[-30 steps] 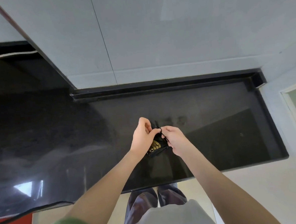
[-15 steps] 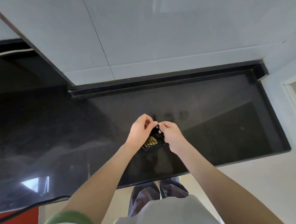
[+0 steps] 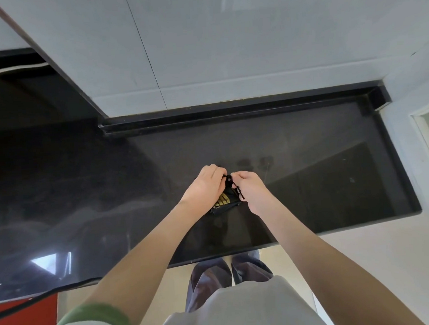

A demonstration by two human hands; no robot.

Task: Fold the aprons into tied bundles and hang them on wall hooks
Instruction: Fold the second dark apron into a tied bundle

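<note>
Pinching tie strings (image 3: 231,184) with left hand (image 3: 205,186) and right hand (image 3: 251,190) over apron bundle (image 3: 223,202); best cinched evenly, snugly.

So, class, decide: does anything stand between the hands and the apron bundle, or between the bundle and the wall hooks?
Nothing visible does: the left hand and right hand both pinch the ties of the apron bundle over the counter. No wall hooks are in view, so that path cannot be judged.

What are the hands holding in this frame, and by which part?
The left hand and right hand both hold the folded apron bundle. The fingers of each pinch its black ties at the bundle's far end.
</note>
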